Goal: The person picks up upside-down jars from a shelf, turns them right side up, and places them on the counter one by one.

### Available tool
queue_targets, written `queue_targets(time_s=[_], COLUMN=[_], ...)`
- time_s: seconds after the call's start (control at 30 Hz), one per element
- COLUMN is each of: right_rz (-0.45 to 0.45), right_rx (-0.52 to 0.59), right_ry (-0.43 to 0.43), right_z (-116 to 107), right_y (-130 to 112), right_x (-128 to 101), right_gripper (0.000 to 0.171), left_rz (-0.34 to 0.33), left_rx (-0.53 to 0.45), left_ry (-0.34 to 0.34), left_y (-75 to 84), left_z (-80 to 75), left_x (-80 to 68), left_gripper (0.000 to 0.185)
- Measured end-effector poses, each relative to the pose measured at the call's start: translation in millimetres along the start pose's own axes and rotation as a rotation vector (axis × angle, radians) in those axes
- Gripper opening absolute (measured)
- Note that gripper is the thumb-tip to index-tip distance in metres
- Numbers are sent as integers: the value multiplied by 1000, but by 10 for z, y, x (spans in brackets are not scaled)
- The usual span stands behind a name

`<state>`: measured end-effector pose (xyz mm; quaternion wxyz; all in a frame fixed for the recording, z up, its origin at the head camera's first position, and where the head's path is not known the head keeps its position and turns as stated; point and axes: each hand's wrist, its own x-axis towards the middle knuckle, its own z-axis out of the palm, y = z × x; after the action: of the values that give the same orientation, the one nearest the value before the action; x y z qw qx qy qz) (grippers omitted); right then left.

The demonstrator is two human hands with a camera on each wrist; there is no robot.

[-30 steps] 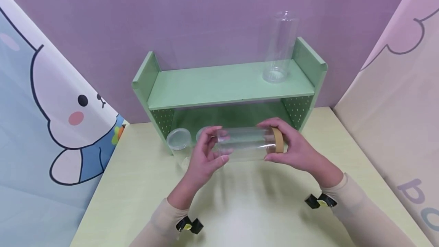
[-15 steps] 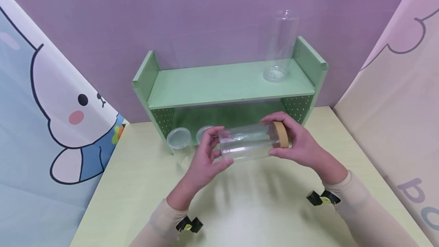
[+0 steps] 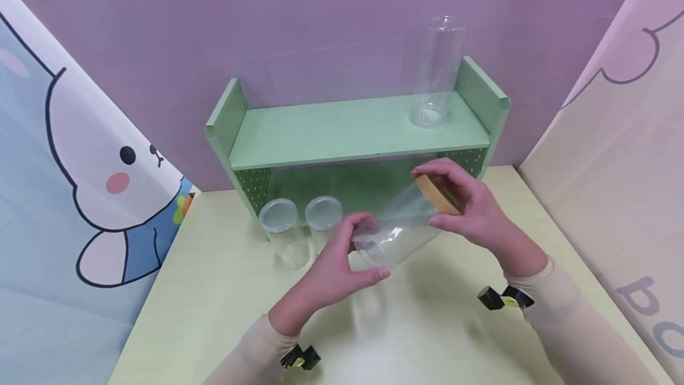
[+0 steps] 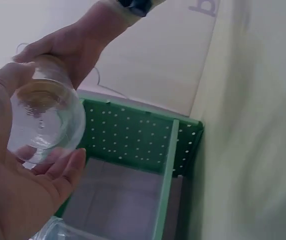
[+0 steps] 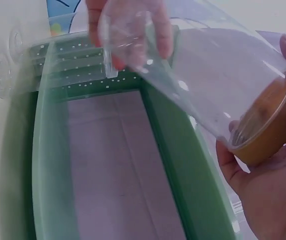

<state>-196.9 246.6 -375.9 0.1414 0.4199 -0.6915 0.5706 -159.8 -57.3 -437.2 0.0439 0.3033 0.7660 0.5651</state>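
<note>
The clear jar [image 3: 398, 227] with the brown lid [image 3: 435, 193] is up in the air, tilted, just in front of the green shelf [image 3: 352, 132]. The right hand [image 3: 470, 210] grips the lid end; the left hand [image 3: 336, 269] cups the bottom. I think both should hold firmly, because smooth plastic slips. The jar looks see-through and empty. Two small tubs [image 3: 299, 218] sit on the worktop [image 3: 214, 290] by the shelf's left end.

tall jar [image 3: 435, 70] on shelf [image 3: 320, 135], 2 jars [image 3: 301, 224] in front.
</note>
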Motion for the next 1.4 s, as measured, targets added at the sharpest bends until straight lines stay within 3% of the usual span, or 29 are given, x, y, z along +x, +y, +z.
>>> queue_targets(time_s=[0.2,0.43,0.87,1.2,1.4], right_rz=[63,46,79,32,51], right_rx=[-142,-228,-258,-306,-320], right_ry=[-69,-164,-290,-303,-312], right_z=[12,104,299,319,321], right_y=[-77,-139,-181,-148,-127], right_x=[54,109,136,131,110], right_gripper=[74,75,67,66,64], left_rz=[-47,-68,-53,-71,-77], left_rx=[-1,16,48,55,59], left_ry=[-78,-118,-151,-149,-153], left_y=[-89,-176,-353,-408,-424], left_z=[115,201,339,359,365], left_x=[22,59,132,155,150], left_gripper=[98,93,94,93,91])
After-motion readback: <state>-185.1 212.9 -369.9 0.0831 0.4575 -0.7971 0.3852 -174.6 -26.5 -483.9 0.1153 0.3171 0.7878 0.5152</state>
